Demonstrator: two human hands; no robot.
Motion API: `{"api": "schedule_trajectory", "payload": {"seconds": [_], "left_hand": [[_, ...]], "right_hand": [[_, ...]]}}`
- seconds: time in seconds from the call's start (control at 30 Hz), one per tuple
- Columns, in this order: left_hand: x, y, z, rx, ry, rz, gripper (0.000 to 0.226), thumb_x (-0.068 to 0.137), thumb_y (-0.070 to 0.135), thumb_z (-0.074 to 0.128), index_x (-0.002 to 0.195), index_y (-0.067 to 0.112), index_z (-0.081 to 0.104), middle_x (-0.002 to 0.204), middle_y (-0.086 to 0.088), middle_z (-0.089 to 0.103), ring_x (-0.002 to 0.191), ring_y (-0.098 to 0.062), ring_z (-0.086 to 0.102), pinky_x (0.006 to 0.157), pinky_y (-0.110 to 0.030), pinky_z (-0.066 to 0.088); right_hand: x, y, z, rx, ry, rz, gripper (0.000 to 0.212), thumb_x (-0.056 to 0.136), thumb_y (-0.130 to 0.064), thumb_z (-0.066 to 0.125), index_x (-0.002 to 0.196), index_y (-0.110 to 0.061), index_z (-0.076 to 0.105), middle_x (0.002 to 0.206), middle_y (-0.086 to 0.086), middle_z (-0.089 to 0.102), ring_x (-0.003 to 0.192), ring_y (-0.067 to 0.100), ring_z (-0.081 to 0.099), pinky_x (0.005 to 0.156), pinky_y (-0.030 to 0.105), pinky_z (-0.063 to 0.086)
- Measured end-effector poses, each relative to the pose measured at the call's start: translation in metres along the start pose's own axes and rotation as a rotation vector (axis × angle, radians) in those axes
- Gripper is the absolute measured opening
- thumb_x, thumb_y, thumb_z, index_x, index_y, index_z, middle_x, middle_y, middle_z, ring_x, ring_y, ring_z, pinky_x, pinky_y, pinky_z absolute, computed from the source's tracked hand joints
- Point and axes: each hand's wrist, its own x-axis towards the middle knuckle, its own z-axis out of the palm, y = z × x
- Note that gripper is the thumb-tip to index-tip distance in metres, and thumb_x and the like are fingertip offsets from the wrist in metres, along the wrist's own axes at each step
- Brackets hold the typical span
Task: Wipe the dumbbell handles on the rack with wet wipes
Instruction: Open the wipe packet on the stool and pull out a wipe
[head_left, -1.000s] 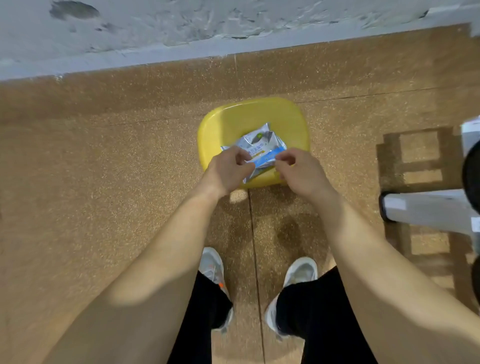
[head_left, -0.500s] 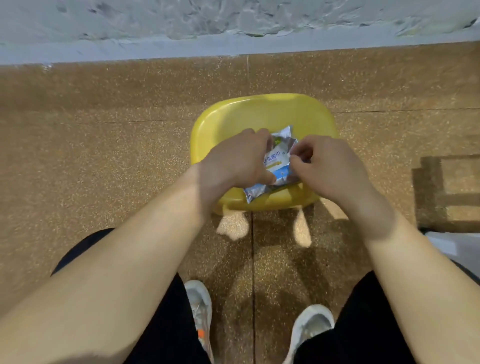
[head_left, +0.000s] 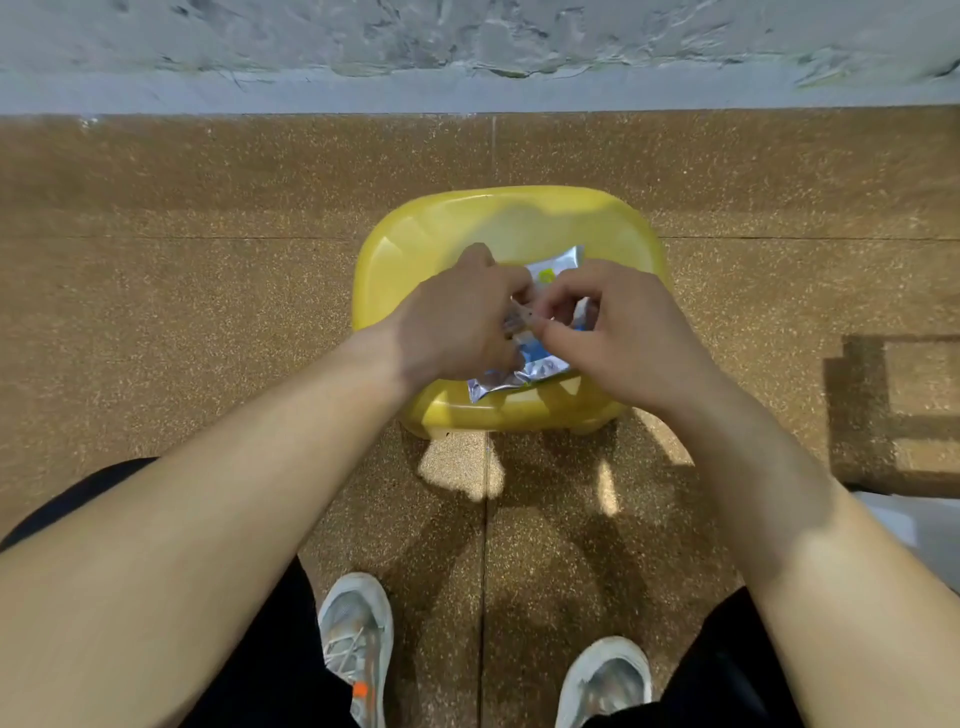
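A silver and blue wet wipe pack (head_left: 524, 371) lies on a yellow plastic stool (head_left: 441, 234) in front of me. My left hand (head_left: 457, 322) grips the pack's left side with curled fingers. My right hand (head_left: 613, 332) pinches at the pack's top, thumb and fingertips meeting at the middle, where a small flap or tab shows between them. Most of the pack is hidden under both hands. No dumbbell or rack shows in the head view.
The stool stands on a brown speckled floor (head_left: 182, 312) close to a grey wall (head_left: 467, 52). My two grey shoes (head_left: 358, 644) are below the stool. A pale edge of equipment (head_left: 914, 525) shows at the right, with its shadow on the floor.
The view has come closer to the stool and the rack at the right has left the view. Both hands have closed in over the pack's middle, and my right fingers now pinch at its top.
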Motion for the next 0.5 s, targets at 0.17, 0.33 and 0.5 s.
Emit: {"api": "schedule_trajectory", "payload": {"seconds": [0.17,0.33,0.5], "left_hand": [[0.003,0.000,-0.006,-0.021,0.063,0.087,0.028,0.067,0.024,0.082,0.077,0.036,0.058,0.090,0.006,0.057,0.092,-0.018,0.058,0.069,-0.034,0.046],[0.001,-0.003,-0.025,0.053,-0.072,0.172,0.020,0.076,0.022,0.079,0.081,0.025,0.060,0.099,0.004,0.068,0.091,-0.018,0.060,0.077,-0.032,0.044],[-0.011,-0.001,-0.024,0.073,-0.088,0.167,0.035,0.059,0.066,0.062,0.069,0.034,0.052,0.106,0.009,0.065,0.093,-0.014,0.062,0.082,-0.039,0.048]], "right_hand": [[-0.004,0.004,0.002,0.057,-0.051,0.038,0.027,0.090,-0.010,0.056,0.092,-0.033,0.070,0.076,-0.029,0.061,0.068,-0.003,0.054,0.060,0.015,0.036],[0.001,0.018,0.008,-0.201,0.067,0.027,0.014,0.091,-0.015,0.059,0.094,-0.029,0.059,0.096,-0.005,0.056,0.082,0.014,0.057,0.072,0.033,0.045],[0.002,0.016,0.015,-0.309,0.112,0.019,0.006,0.094,-0.034,0.063,0.098,-0.033,0.068,0.099,-0.008,0.054,0.087,0.015,0.063,0.069,0.035,0.051]]}}
